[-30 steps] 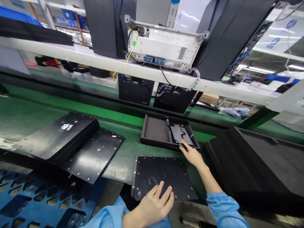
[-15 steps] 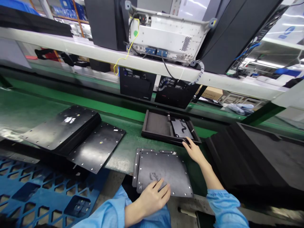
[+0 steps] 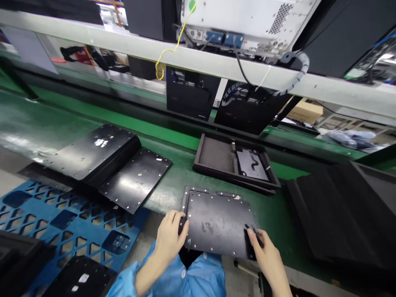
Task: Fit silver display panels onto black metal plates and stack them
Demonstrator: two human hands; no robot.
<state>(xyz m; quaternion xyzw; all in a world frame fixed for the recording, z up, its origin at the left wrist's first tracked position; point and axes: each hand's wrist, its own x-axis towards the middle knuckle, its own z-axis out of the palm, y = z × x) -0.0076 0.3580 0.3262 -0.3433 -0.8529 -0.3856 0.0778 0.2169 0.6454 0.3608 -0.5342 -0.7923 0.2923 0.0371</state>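
A flat black panel (image 3: 221,222) with small bright holes along its edges lies at the front edge of the green bench, in front of me. My left hand (image 3: 170,233) grips its left edge, thumb on top and fingers along the side. Over its lower right corner, my right hand (image 3: 264,251) is closed on a small dark pointed tool (image 3: 255,234); its exact kind is hard to make out. Behind the panel sits a black foam tray (image 3: 213,171), with a grey plate (image 3: 252,164) bearing a dark curved strip in its right compartment.
More black panels (image 3: 136,177) are stacked at the left, overhanging the bench edge. A blue pallet (image 3: 71,222) is on the floor below. Black foam blocks (image 3: 334,206) stand at the right. A white shelf beam (image 3: 136,47) crosses behind, carrying white equipment (image 3: 247,20) with cables.
My right hand has come from the foam tray's front edge to the panel's right corner, now with a small dark tool. My left hand has shifted from the panel's face to its left edge.
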